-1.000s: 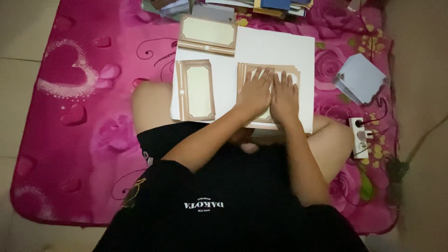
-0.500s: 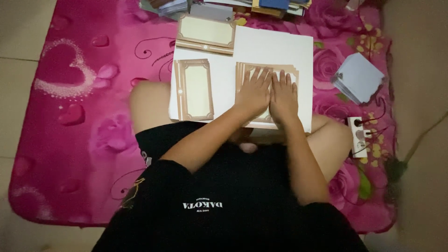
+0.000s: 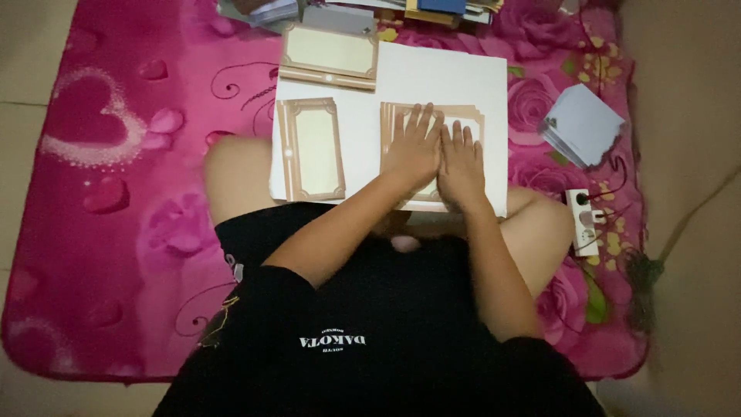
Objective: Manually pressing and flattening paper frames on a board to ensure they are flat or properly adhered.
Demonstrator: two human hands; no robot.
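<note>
Tan rectangular card with a cream centre panel and ornate border (image 3: pixel 463 117), lying flat on the right half of a white rectangular board (image 3: pixel 448 77) across the lap, pressed from above by both hands. Left hand (image 3: pixel 413 150) spread flat, palm down, fingers fanned over the card's left part; right hand (image 3: pixel 461 164) likewise flat and touching the left along the thumbs, covering the lower right part. No closed grip on either side: fingers extended, nothing pinched or lifted, only pressing on the card. On the board's left half, a second tan card with cream panel (image 3: pixel 310 148), upright in portrait, apart from the pressed one. Just beyond the board's far-left corner, a third tan bordered card (image 3: pixel 328 54), lying crosswise and overlapping the board's edge. Under everything, a bright pink blanket with rose and heart patterns (image 3: pixel 116 154) spread on the floor. Off to the right on the blanket, a stack of pale grey-blue paper sheets (image 3: pixel 583 127), and nearer, a white power strip with a plug (image 3: pixel 583 220). At the top edge, a heap of books and papers (image 3: pixel 347 9), partly cut off.
</note>
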